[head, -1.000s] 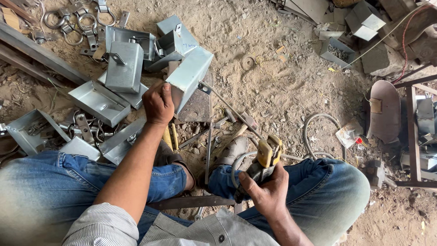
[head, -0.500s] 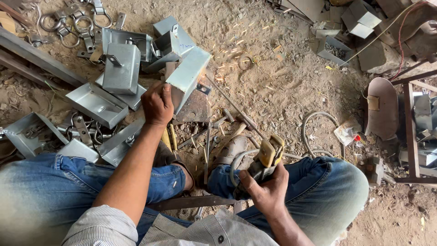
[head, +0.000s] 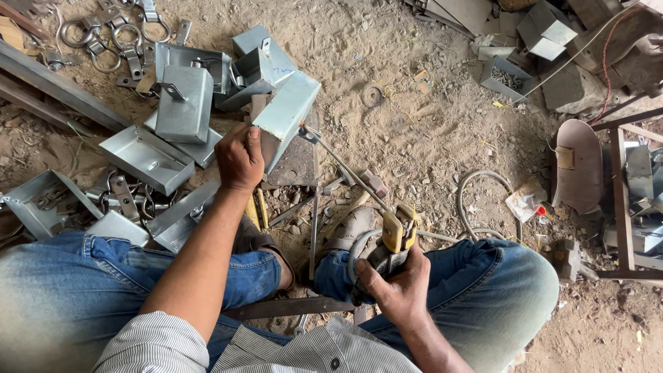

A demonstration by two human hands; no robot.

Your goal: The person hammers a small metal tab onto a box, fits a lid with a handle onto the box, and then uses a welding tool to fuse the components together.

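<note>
While the person sits low over a sandy dirt floor (head: pixel 428 117) with both knees in blue jeans, the left hand (head: pixel 238 159) clenches its grip on the near edge of a grey sheet-metal box (head: pixel 286 114), which is tilted up on end near the middle of the view. The right hand (head: pixel 397 283) is clenched around a yellow-handled electrode holder (head: pixel 394 235), held just above the right knee. A thin welding rod (head: pixel 342 166) runs from the holder up and to the left, and its tip meets the right edge of the box.

To the left of the held box lies a heap of similar grey metal boxes (head: pixel 148 155), some flat, some tipped, 1 of them (head: pixel 183 100) standing with a small bent hook on its face. Metal rings and clips (head: pixel 103 41) lie scattered at the upper left, beside a long steel bar (head: pixel 55 79). A grey cable (head: pixel 476 193) loops over the floor near the right knee. At the right edge a brown welding mask (head: pixel 577 166) rests against a rusty metal frame (head: pixel 621 200). More grey boxes (head: pixel 545 24) lie at the upper right.
</note>
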